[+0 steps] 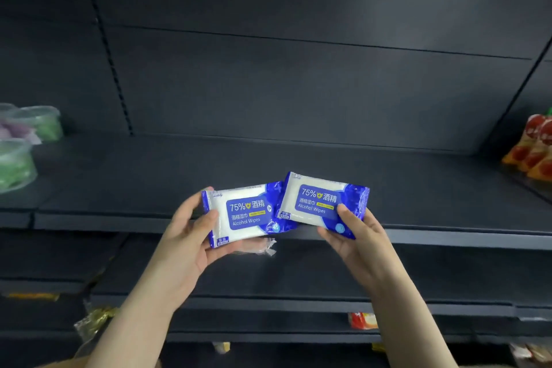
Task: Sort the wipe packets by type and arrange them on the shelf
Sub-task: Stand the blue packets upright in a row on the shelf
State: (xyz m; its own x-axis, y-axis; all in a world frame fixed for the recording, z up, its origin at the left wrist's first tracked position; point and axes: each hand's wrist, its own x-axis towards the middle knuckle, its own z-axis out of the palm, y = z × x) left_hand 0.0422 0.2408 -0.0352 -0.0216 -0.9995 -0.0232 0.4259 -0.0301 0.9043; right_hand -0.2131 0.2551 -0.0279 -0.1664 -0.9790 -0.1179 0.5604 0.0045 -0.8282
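Two blue-and-white alcohol wipe packets are held side by side in front of the dark shelf [268, 164]. My left hand [191, 236] grips the left packet [242, 213] by its left end, thumb on its face. Under that packet, a clear-wrapped packet [260, 246] also sits in my left hand, mostly hidden. My right hand [355, 233] pinches the right packet [319, 200] at its lower right corner. The right packet's left edge overlaps the left packet's right end. Both hover over the shelf's front edge.
Green and purple plastic tubs [27, 134] stand at the shelf's far left. Red-and-orange pouches [534, 149] lean at the far right. Lower shelves hold a red packet [363, 320] and gold-wrapped items [95, 320].
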